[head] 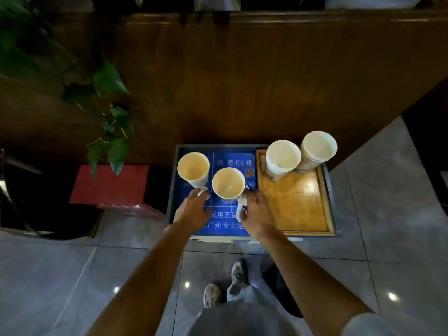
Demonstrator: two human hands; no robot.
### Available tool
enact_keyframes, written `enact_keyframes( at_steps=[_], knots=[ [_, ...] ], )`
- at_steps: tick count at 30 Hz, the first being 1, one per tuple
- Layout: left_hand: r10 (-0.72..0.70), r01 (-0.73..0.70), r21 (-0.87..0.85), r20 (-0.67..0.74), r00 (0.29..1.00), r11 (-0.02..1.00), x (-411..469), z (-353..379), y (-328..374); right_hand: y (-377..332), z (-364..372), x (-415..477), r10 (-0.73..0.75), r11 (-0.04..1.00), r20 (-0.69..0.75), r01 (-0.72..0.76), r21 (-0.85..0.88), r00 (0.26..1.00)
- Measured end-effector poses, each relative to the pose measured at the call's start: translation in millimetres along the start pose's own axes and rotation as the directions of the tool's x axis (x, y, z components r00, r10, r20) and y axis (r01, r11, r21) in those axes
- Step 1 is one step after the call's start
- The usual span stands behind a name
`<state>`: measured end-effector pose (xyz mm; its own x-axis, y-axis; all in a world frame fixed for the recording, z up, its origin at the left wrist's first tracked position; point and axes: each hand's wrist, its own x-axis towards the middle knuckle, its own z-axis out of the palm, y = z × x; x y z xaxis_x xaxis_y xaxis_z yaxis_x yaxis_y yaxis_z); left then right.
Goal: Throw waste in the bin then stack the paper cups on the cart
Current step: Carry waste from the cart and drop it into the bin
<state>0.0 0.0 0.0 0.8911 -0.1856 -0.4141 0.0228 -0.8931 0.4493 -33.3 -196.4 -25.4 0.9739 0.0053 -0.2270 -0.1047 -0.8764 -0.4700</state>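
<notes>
The cart stands against a wooden wall, with a blue printed sheet on its left half and a wooden tray on its right. Two single paper cups stand upright on the blue sheet, one at the left and one nearer the middle. Two stacks of paper cups lean at the tray's far end. My left hand rests by the left cup's base, fingers on a small white scrap. My right hand grips crumpled white waste beside the middle cup.
A red bin sits on the floor left of the cart, under hanging plant leaves. A dark round stand is at the far left. Grey floor tiles and my shoes lie below the cart.
</notes>
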Motion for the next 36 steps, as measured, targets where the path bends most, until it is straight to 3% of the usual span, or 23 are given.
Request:
enact_keyframes(
  at_steps=[7,13,18,23,29,36],
  knots=[
    [-0.062,0.062,0.018,-0.030,0.998,0.998,20,21,2,10,18,20,-0.045,0.986,0.124,0.064,-0.157,0.991],
    [-0.094,0.098,0.108,-0.039,0.995,0.989,21,28,0,15,19,12,-0.013,0.996,0.136,0.025,-0.085,0.991],
    [-0.118,0.118,0.001,-0.024,0.993,0.993,3,38,-12,8,10,-3,0.019,1.000,0.161,-0.019,-0.005,0.987],
    [-0.024,0.024,0.044,0.008,1.000,0.999,-24,41,-23,1,7,-33,0.147,0.976,0.133,-0.165,0.143,0.980],
    [0.040,-0.041,0.025,0.037,0.999,0.999,-62,42,-26,-10,9,-83,0.243,0.961,0.095,-0.253,0.113,0.965],
    [0.221,-0.226,0.048,0.087,0.971,0.973,-111,52,-22,-9,19,-158,0.346,0.927,0.056,-0.350,0.137,0.937]
  ],
)
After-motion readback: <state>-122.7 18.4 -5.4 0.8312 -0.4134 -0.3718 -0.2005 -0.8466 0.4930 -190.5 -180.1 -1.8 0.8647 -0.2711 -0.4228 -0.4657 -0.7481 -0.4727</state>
